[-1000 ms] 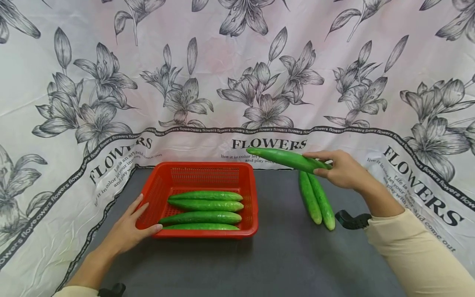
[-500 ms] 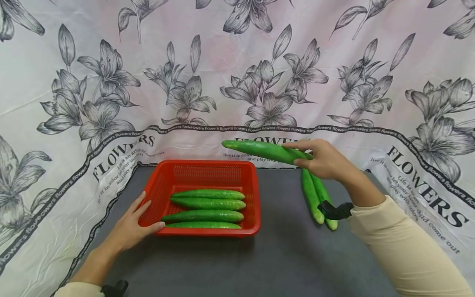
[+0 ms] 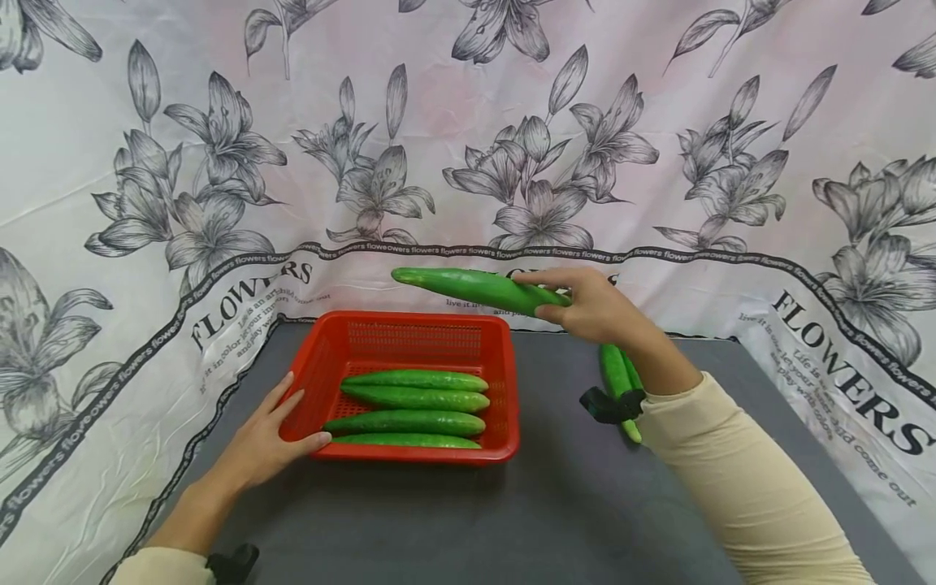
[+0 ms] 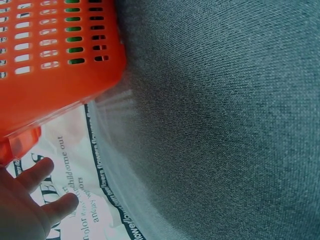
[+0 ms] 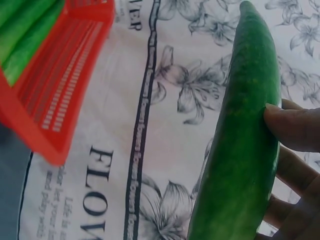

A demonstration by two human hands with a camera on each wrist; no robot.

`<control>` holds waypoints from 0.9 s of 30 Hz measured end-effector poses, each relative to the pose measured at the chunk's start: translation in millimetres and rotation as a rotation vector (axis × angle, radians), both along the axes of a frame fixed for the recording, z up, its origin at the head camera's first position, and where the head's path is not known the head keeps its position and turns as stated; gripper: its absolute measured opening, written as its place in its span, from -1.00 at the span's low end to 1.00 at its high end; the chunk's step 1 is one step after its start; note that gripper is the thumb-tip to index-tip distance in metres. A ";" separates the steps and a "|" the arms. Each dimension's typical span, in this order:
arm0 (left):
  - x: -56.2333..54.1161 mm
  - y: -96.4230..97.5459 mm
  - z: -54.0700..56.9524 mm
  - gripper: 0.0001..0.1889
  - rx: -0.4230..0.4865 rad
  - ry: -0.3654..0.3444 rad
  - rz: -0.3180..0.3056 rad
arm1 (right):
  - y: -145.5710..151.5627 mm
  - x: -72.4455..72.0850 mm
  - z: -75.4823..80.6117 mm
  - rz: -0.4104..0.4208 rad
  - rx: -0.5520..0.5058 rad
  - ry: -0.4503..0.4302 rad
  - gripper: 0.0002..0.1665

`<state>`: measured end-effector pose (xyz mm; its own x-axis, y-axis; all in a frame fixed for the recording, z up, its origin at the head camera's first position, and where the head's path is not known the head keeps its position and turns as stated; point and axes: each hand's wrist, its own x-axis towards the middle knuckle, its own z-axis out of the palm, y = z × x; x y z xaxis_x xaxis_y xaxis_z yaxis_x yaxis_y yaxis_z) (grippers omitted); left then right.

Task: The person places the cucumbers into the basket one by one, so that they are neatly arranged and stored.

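Observation:
My right hand [image 3: 595, 305] holds a long green cucumber [image 3: 468, 286] by one end, thumb on one side and fingers on the other. The cucumber is raised behind the basket, its free end pointing left. In the right wrist view the cucumber [image 5: 245, 125] stretches away from my thumb and fingers. A red plastic basket [image 3: 439, 454] stands on the table with several cucumbers [image 3: 417, 398] lying side by side in it. My left hand [image 3: 256, 451] rests at the basket's left front corner, thumb on the rim, fingers spread along the left side.
Two more cucumbers [image 3: 613, 366] lie on the grey table [image 3: 468, 528] to the right, partly hidden by my right forearm and its black wrist strap [image 3: 610, 405]. A flower-printed cloth [image 3: 483, 106] hangs behind and at both sides.
My right hand has carried the cucumber leftward and slightly up, from above the two on the table to behind the basket's right part. My left hand stays at the basket.

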<state>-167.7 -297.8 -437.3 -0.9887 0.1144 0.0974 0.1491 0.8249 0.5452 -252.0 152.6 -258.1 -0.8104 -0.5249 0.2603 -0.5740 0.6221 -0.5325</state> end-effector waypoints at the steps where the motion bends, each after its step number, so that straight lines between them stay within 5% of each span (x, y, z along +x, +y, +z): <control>1: -0.3 -0.1 0.2 0.01 0.003 0.000 -0.002 | -3.1 -1.8 -1.2 0.007 -0.009 -0.001 -0.40; 27: -2.5 -1.1 -3.2 0.03 0.043 -0.005 0.009 | -83.7 -51.0 -54.8 0.068 -0.076 -0.127 -0.42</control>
